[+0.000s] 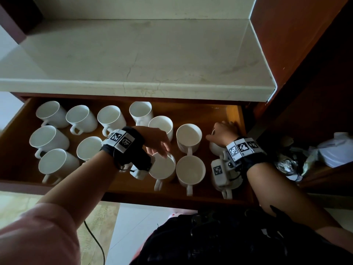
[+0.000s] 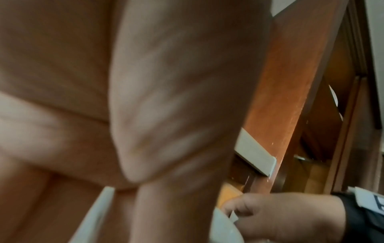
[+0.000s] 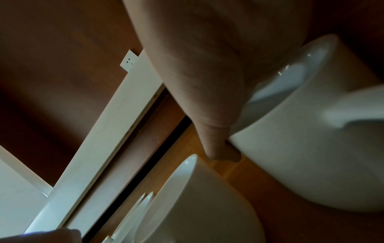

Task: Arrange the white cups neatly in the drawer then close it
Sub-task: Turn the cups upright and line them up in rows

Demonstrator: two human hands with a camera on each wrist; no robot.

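The wooden drawer (image 1: 193, 113) stands pulled out and holds several upright white cups. Those at the left (image 1: 81, 118) sit loosely in uneven rows. My left hand (image 1: 162, 153) hangs over a front cup (image 1: 162, 167), its blurred fingertips at the far rim without curling round it. That rim shows in the left wrist view (image 2: 93, 217) under the palm. My right hand (image 1: 219, 131) grips the cup at the far right (image 1: 214, 148), thumb outside the wall (image 3: 220, 148). This cup (image 3: 311, 139) is mostly hidden by the hand in the head view. Two cups (image 1: 189, 136) (image 1: 190, 170) stand between my hands.
A pale marble countertop (image 1: 133, 54) overhangs the drawer's back. A dark wooden cabinet side (image 1: 305, 54) rises right of the drawer, with cluttered items on a lower shelf (image 1: 334, 152). Another cup (image 1: 227, 190) sits under my right wrist. A cable (image 1: 95, 243) lies on the floor.
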